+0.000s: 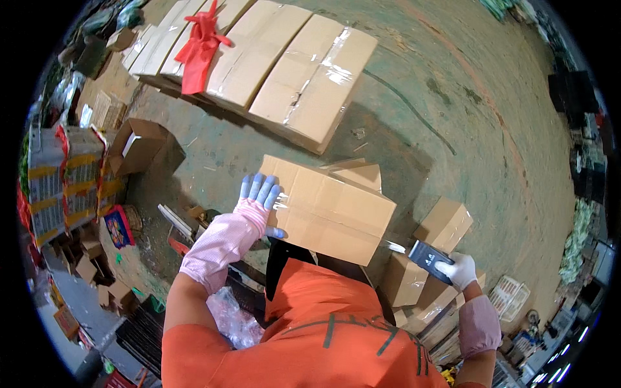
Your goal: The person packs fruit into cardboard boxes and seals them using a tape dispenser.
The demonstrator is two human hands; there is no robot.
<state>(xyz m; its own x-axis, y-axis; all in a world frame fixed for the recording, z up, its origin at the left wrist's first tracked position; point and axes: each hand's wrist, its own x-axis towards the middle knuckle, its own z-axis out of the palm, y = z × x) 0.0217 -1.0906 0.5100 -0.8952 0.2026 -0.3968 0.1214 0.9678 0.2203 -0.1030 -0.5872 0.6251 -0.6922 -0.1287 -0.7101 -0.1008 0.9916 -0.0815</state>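
A closed cardboard box (330, 213) lies tilted in front of my body. My left hand (262, 199), in a glove with blue fingertips, braces its left end, fingers spread and thumb along the near edge. Out to the right, my right hand (458, 271), in a white glove, grips a dark tape dispenser (432, 262). A short strip of clear tape (396, 246) shows between the box's right end and the dispenser. Another carton (361, 174) with raised flaps is partly hidden behind the box.
A row of large taped cartons (291, 63) stands ahead, with red gloves (201, 48) draped over one. Smaller boxes (444, 225) are stacked by my right arm. An open carton (138, 145) sits at left, and a white plastic basket (509, 297) at right.
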